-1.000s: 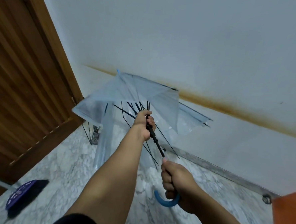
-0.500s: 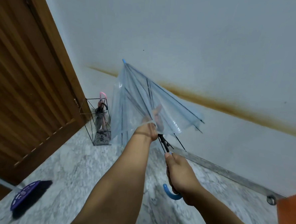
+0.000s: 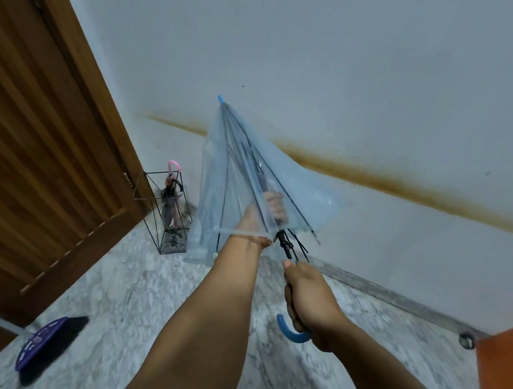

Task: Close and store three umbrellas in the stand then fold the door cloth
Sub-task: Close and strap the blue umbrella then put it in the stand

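A clear plastic umbrella (image 3: 238, 175) with a blue tip and black ribs points up toward the wall, its canopy nearly collapsed. My left hand (image 3: 266, 216) is inside the canopy, fingers curled round the shaft. My right hand (image 3: 309, 299) grips the blue hooked handle (image 3: 291, 334) lower down. A black wire umbrella stand (image 3: 170, 216) sits in the corner by the door. It holds two closed umbrellas, one with a pink handle (image 3: 174, 165) and one with a black handle.
A brown wooden door (image 3: 41, 151) fills the left side. A purple broom head (image 3: 47, 347) lies on the marble floor at lower left. An orange object (image 3: 503, 368) intrudes at the right edge. A white wall with a brown stain stands ahead.
The umbrella canopy has folded from half open to nearly closed as my left hand slid down the shaft. The tip has swung upward, and the stand has come into view.
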